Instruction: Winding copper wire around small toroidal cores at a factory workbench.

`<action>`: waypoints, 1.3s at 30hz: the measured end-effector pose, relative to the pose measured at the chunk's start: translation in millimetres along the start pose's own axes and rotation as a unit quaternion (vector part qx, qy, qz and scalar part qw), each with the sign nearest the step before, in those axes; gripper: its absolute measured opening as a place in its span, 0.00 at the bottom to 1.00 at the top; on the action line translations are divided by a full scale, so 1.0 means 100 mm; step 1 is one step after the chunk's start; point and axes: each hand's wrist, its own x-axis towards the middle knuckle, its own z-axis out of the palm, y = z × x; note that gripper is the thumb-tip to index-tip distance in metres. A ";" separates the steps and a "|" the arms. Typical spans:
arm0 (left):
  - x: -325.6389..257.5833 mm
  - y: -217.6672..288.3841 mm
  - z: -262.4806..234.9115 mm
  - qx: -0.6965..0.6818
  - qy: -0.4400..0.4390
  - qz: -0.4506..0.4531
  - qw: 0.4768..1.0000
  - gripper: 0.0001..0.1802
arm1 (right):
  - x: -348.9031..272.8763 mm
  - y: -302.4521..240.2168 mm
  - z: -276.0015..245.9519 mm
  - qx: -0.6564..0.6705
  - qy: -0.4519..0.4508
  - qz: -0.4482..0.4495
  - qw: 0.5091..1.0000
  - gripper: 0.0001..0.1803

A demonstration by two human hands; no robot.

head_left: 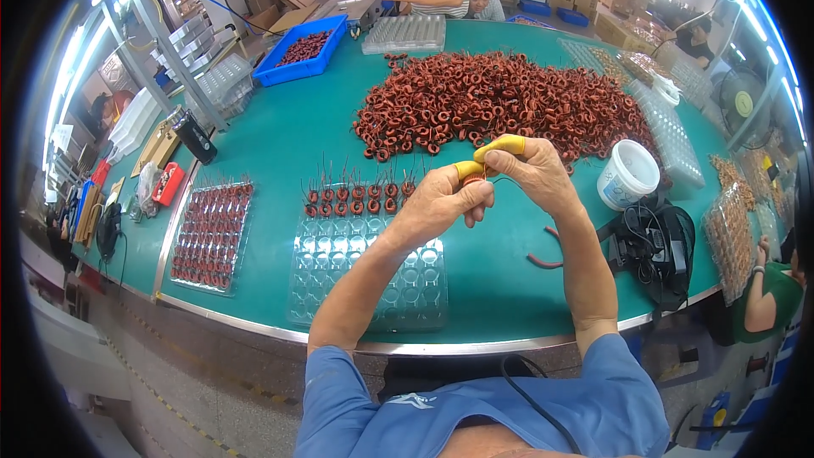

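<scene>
Both my hands meet over the table's middle, with yellow finger covers on some fingers. My left hand (443, 202) is closed around a small red ring coil (476, 178), mostly hidden by the fingers. Just above it, my right hand (536, 171) is pinched on what looks like the coil's thin wire end. A thin dark strand curves beneath the right fingers. Below my left forearm lies a clear plastic tray (369, 315); coils with upright wire leads fill its far rows, and the nearer pockets hold none. Beyond my hands spreads a large heap of red ring coils (483, 102).
Left of the tray sits another clear tray (212, 237) full of coils. A white bucket (627, 174) and a black bag with cables (653, 246) stand at right. Red tube pieces (544, 263) lie near my right forearm. A blue bin (301, 51) and dark bottle (193, 136) stand farther left.
</scene>
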 end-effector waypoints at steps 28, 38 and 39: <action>-0.02 -0.03 0.02 -0.230 0.069 0.047 0.970 0.16 | -0.07 -0.13 0.21 -0.306 0.223 -0.302 0.875 0.06; -0.01 -0.04 -0.04 -0.204 0.064 0.048 0.976 0.16 | -0.06 -0.15 0.26 -0.385 0.211 -0.348 0.828 0.06; -0.01 -0.05 -0.04 -0.205 0.064 0.047 0.975 0.16 | -0.07 -0.15 0.25 -0.367 0.208 -0.339 0.841 0.06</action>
